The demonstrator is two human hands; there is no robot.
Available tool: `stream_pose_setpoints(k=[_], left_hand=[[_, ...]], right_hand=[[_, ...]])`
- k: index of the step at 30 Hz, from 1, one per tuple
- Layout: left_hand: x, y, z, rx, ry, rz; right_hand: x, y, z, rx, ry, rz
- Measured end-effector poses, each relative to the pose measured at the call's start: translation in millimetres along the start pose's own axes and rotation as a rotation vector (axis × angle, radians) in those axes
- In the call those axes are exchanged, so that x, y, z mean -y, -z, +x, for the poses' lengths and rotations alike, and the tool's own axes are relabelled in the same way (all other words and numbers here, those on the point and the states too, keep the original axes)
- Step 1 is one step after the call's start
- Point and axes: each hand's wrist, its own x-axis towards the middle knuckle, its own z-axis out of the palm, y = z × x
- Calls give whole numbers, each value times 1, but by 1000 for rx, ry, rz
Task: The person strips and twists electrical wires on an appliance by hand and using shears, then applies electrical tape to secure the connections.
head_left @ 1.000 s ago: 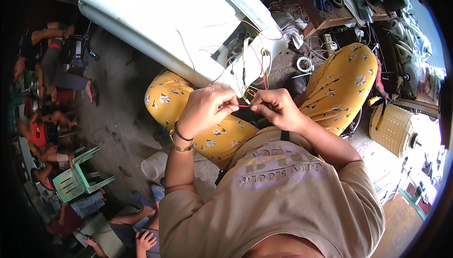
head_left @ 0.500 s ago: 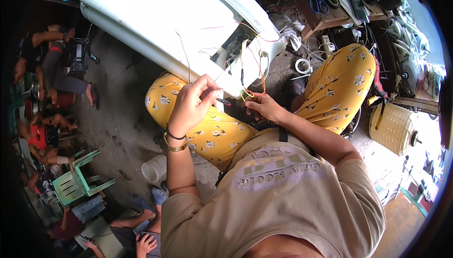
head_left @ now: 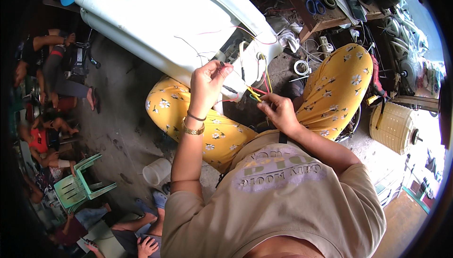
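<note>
Across my front lies a large white plastic appliance body [head_left: 155, 27], with an opening at its near right corner and thin wires coming out. My left hand [head_left: 208, 86] is closed in a pinch on a thin wire with a dark end, raised at the appliance's near edge. A short dark sleeve on a red wire [head_left: 230, 89] hangs between my hands. Lower to the right, my right hand [head_left: 279, 111] is closed on a bundle of yellow and green wires [head_left: 255, 95]; red wires run alongside. The wire tips inside its fingers are hidden.
At upper right a wooden bench [head_left: 325, 21] carries blue scissors [head_left: 313, 1], a tape roll [head_left: 330, 2] and a phone [head_left: 354, 4]. A cream slotted drum [head_left: 394, 128] stands right. Left are a green plastic chair [head_left: 78, 185], a white bucket [head_left: 156, 171] and several people.
My left hand has risen and moved right, now pinching a wire end higher up. My right hand has shifted slightly right and down with the wires. The dark sleeve now hangs away from my left fingers.
</note>
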Motion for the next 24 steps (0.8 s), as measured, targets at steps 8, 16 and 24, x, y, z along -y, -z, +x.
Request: stream_pose_setpoints(k=[8,16,24], left_hand=[[5,-5,17,-74,-2,-80],[3,-13,22,-132,-71,-114],[6,-19,24,-161,-112,-133]], right_hand=[[6,1,12,-95,-66,142],[-10,-3,16,19,132,368],[4,52,11,124,-97,737]])
